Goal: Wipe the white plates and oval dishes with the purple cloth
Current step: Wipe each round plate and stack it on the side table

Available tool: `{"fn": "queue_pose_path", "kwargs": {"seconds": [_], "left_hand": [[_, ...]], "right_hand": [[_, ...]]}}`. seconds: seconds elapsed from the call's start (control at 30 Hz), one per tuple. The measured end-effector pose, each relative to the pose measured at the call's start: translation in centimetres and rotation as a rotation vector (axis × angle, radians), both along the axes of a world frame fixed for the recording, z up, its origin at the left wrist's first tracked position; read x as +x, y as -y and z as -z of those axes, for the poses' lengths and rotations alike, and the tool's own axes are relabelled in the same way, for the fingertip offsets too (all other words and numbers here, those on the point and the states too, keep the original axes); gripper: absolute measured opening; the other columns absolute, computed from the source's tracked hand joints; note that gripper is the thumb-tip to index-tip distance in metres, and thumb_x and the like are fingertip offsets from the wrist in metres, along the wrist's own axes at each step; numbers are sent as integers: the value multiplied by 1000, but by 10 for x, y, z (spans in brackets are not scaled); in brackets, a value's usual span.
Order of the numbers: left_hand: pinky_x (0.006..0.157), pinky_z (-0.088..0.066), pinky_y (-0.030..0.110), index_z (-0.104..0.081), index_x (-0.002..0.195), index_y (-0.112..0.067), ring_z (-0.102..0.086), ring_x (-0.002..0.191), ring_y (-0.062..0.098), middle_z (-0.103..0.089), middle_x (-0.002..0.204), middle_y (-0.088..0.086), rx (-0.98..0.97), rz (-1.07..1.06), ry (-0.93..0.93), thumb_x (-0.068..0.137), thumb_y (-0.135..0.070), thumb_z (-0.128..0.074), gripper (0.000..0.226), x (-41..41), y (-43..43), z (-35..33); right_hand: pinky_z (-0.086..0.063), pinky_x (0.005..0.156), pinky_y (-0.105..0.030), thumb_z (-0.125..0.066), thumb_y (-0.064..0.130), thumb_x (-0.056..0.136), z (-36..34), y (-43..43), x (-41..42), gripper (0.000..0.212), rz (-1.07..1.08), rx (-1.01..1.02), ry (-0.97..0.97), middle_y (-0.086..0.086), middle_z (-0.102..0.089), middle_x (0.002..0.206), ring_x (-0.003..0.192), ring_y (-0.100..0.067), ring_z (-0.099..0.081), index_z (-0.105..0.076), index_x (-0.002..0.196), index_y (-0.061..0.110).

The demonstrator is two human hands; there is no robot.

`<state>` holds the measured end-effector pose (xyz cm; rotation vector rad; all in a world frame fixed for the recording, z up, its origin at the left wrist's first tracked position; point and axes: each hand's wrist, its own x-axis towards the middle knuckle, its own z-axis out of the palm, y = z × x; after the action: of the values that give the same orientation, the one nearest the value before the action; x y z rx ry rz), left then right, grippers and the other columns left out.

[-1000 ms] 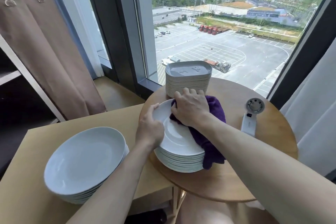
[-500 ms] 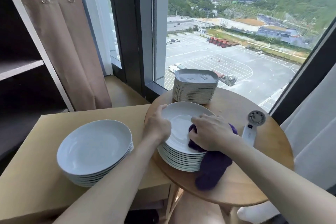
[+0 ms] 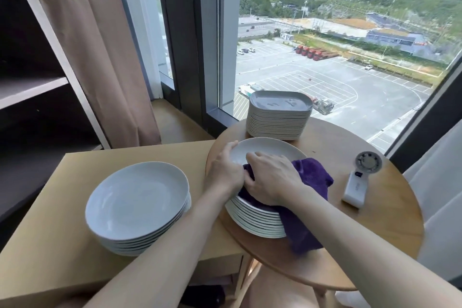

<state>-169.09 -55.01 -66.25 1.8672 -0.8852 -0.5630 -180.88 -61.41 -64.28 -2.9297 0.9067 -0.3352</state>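
A stack of white round plates (image 3: pixel 262 150) stands on the round wooden table (image 3: pixel 375 232). My left hand (image 3: pixel 223 170) grips the top plate's left rim. My right hand (image 3: pixel 272 177) presses the purple cloth (image 3: pixel 312 172) onto the near part of that plate, fingers curled over the cloth; the cloth hangs down over the stack's front right edge. Behind, by the window, stands a stack of oval dishes (image 3: pixel 278 117). A second stack of white plates (image 3: pixel 137 200) sits on the rectangular table (image 3: pixel 50 245) to the left.
A small white handheld fan (image 3: pixel 360 180) lies on the round table to the right. A dark shelf unit (image 3: pixel 37 82) and a brown curtain (image 3: pixel 95 57) stand at the left. Window glass and its dark frame (image 3: pixel 190 45) are just behind the dishes.
My right hand has dragged the cloth from the plate's far side to its right, then to the near left beside my left hand. My head has lifted.
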Motion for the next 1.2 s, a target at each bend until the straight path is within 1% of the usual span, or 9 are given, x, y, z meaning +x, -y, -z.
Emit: {"fn": "queue_pose_path", "kwargs": {"seconds": [0.13, 0.23, 0.3, 0.53, 0.67, 0.77, 0.97, 1.1, 1.2], "left_hand": [[96, -38, 23, -54, 143, -33, -53, 125, 14, -60, 142, -6, -40, -7, -51, 69, -25, -37, 77, 0, -3, -3], [113, -40, 31, -54, 145, -28, -50, 135, 19, -57, 147, -4, -45, -17, -27, 85, -18, -45, 61, 0, -2, -2], [116, -38, 34, -53, 146, -27, -49, 137, 20, -56, 149, -3, -33, -20, -16, 89, -10, -45, 60, 1, -2, 0], [87, -40, 21, -50, 144, -36, -53, 110, 11, -58, 133, -12, 5, 32, -47, 79, -27, -44, 67, -1, -6, -6], [74, -38, 14, -47, 145, -38, -48, 105, 9, -50, 119, -18, 24, 45, -43, 73, -28, -37, 74, -2, -10, -9], [74, -38, 15, -47, 145, -38, -48, 105, 10, -51, 121, -16, 23, 43, -23, 80, -23, -41, 67, -1, -9, -8], [65, -32, 8, -48, 146, -37, -47, 105, 10, -56, 131, -11, 6, 22, -11, 91, -10, -45, 60, 2, -7, -4], [58, -31, 4, -47, 146, -36, -47, 105, 10, -57, 135, -9, 4, 9, 5, 94, -10, -46, 58, 2, -4, -1], [62, -29, 5, -47, 147, -34, -46, 105, 10, -57, 139, -6, -6, 4, 14, 94, -8, -46, 58, 2, -2, 1]], "right_hand": [[-36, 73, -40, -37, 44, 99, 6, 7, 9, 21, -40, 50, 65, 6, -45, 87, 72, -22, -45, -35, 91, 24], [-40, 75, -42, -37, 45, 100, 9, 15, 18, 19, -4, 48, 98, 3, -50, 101, 79, -25, -54, -33, 93, 27], [-41, 75, -42, -36, 45, 99, 10, 22, 25, 19, 77, 1, 122, 1, -52, 100, 84, -27, -59, -35, 93, 26], [-44, 81, -43, -40, 45, 99, 9, 52, 22, 20, 251, -113, 136, -6, -57, 100, 93, -32, -61, -44, 97, 25], [-39, 76, -39, -38, 43, 100, 1, 62, 0, 27, 298, -282, -35, -8, -58, 103, 91, -31, -61, -52, 108, 21], [-35, 74, -39, -37, 40, 100, -5, 59, -18, 26, 332, -348, -164, -6, -57, 104, 89, -29, -61, -54, 113, 23], [-35, 74, -38, -39, 39, 97, -13, 45, -40, 24, 309, -159, -196, -5, -56, 107, 96, -30, -61, -51, 114, 25], [-32, 72, -37, -41, 43, 94, -15, 33, -48, 18, 271, -109, -193, -3, -56, 97, 82, -29, -53, -41, 92, 25], [-32, 71, -37, -41, 44, 92, -13, 25, -48, 18, 252, -85, -175, 3, -44, 84, 77, -25, -44, -40, 87, 27]]}}
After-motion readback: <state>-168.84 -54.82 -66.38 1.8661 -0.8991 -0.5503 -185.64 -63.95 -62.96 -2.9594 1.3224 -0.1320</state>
